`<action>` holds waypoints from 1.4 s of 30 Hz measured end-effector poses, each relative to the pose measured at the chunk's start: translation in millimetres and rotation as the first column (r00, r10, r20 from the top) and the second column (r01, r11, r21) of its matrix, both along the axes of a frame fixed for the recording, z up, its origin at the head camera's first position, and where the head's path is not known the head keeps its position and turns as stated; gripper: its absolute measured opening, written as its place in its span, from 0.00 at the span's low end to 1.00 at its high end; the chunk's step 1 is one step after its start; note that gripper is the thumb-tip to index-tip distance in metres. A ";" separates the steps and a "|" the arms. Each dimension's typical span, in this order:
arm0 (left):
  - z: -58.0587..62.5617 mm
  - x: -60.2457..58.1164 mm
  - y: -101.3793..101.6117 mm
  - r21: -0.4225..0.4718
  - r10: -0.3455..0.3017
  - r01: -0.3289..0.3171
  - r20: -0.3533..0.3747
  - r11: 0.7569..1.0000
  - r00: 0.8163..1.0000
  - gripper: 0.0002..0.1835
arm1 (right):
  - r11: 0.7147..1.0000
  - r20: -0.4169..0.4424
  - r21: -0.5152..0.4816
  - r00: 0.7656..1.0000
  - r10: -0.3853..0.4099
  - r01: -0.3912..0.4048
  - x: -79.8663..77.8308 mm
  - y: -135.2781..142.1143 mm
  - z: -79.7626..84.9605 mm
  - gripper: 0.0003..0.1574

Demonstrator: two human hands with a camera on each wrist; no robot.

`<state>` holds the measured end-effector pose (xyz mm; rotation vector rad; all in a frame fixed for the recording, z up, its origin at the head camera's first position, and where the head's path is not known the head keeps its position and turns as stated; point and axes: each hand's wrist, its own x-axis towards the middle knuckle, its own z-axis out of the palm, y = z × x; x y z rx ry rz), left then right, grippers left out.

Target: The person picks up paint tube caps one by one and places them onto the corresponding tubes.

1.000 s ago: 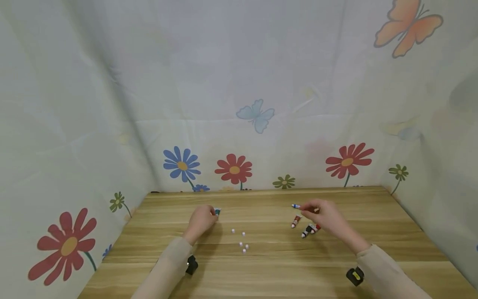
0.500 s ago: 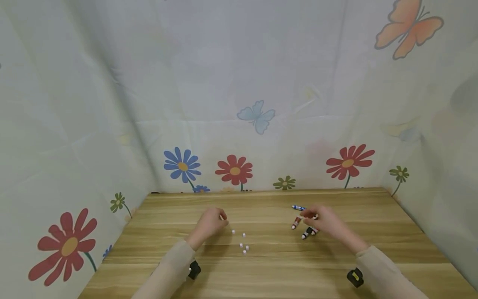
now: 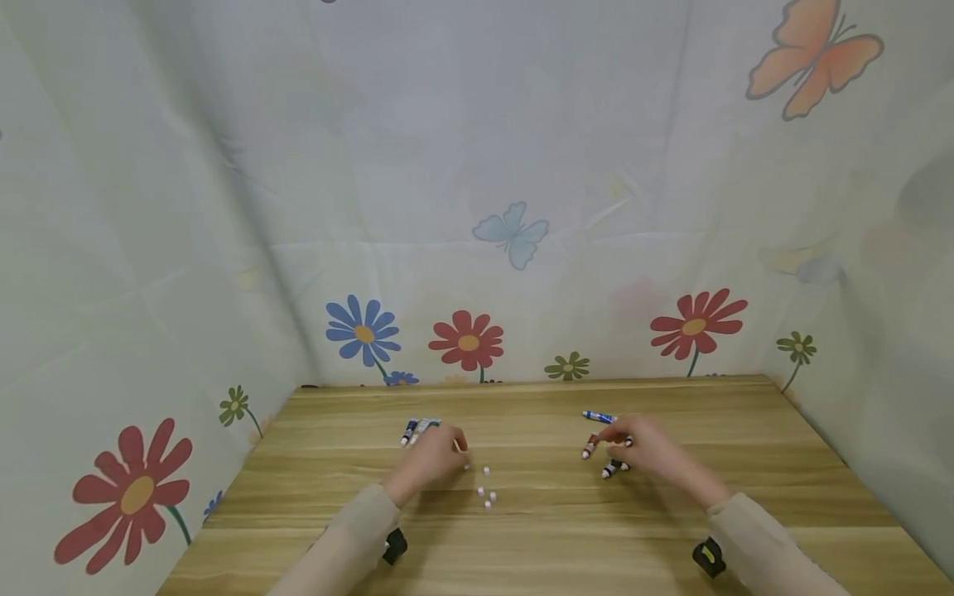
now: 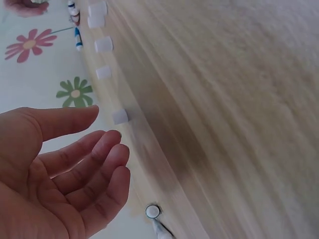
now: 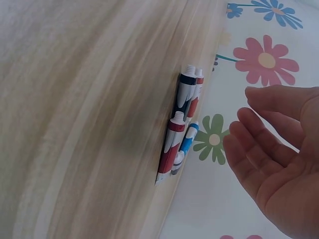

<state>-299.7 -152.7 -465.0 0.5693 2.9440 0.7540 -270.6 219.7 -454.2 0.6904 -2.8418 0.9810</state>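
hovering, left hand (image 4: 62,172) near white caps (image 4: 120,117) and right hand (image 5: 286,181) near small tubes (image 5: 171,149) each show a parted grip.

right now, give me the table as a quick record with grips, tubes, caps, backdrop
left grip: relaxed, holding nothing, nearest a white cap
right grip: relaxed, holding nothing, near the right cluster
right cluster: black paint tube, red paint tube, orange-red paint tube, blue paint tube
left cluster: navy paint tube, others partly hidden by left grip
white caps: five, loose, between clusters
surface: wood-grain table
backdrop: printed flowers, butterflies
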 end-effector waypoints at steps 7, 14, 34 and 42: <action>-7.7 1.2 1.5 -0.028 -0.042 0.041 -0.037 0.999 0.998 0.03 | 1.000 0.020 -0.001 0.999 0.026 -0.026 0.6 -0.4 -3.2 0.10; -10.9 3.0 3.0 -0.016 -0.042 0.042 0.010 0.999 0.999 0.03 | 0.998 0.025 0.001 0.997 0.067 -0.067 -1.6 -0.3 -8.2 0.12; -15.6 -1.7 3.4 -0.049 -0.076 0.074 -0.042 0.996 0.996 0.05 | 0.965 -0.048 0.214 0.985 0.166 -0.152 -4.6 -0.7 -23.2 0.12; -14.6 -3.6 2.9 -0.062 -0.074 0.072 -0.038 0.995 0.996 0.04 | 0.961 -0.049 0.237 0.986 0.157 -0.141 -6.2 -0.3 -24.3 0.08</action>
